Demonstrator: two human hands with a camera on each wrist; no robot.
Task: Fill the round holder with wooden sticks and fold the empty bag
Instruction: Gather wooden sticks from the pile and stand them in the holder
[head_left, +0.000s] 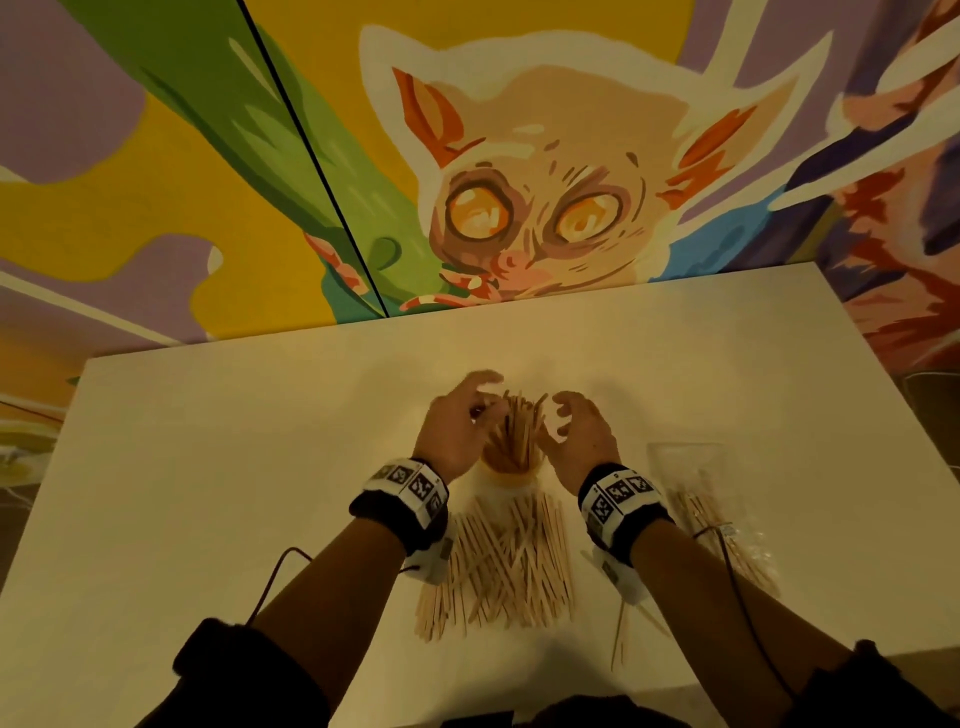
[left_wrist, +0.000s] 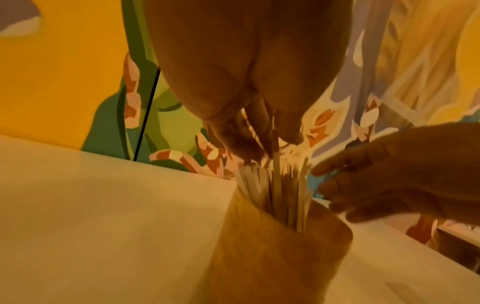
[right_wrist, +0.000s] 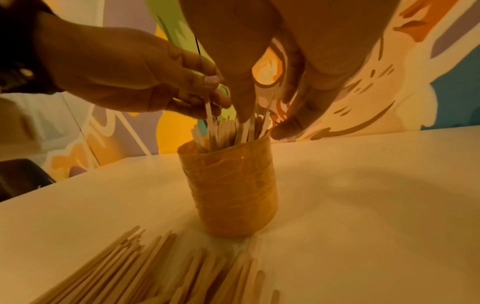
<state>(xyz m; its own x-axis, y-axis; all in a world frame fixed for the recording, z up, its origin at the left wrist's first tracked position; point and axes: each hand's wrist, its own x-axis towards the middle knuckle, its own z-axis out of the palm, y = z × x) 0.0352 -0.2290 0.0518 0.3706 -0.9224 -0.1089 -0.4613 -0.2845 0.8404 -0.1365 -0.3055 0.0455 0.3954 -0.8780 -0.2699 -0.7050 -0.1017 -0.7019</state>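
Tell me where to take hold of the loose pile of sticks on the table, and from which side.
Grip the loose pile of sticks across its middle, coming down from above. The sticks lie flat on the table, roughly parallel and pointing toward the round holder, so fingers closing crosswise should gather a bundle. Either hand could reach; the pile lies between the forearms.
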